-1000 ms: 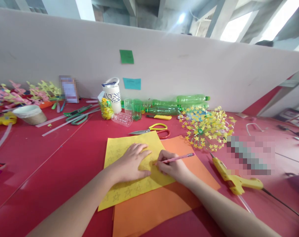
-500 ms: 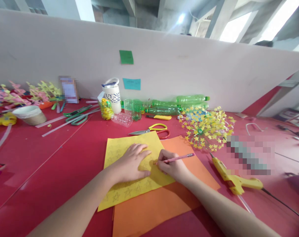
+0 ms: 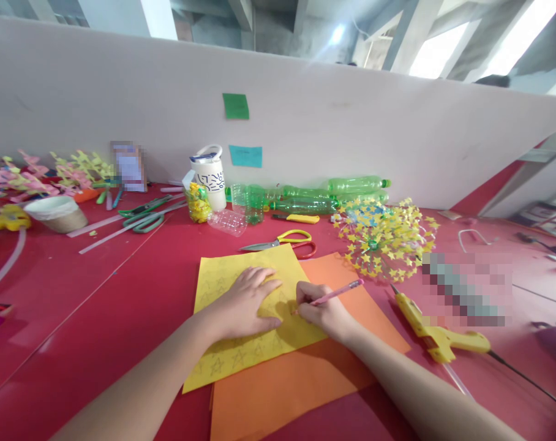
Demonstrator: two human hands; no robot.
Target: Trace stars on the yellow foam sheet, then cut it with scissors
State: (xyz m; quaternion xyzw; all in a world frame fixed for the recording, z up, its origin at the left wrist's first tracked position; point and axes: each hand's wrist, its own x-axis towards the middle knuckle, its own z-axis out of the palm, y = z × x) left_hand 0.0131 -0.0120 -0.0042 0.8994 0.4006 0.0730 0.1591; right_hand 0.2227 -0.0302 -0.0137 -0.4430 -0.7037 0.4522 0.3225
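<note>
Pink pencil [image 3: 335,294] on yellow paper [image 3: 223,269]

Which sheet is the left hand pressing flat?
The yellow sheet, drawn with stars, under the left hand; the orange sheet beneath it is plain.

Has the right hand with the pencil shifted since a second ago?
Yes, slightly: the right hand and pink pencil have crept rightward across the yellow sheet, away from the resting left hand.
</note>
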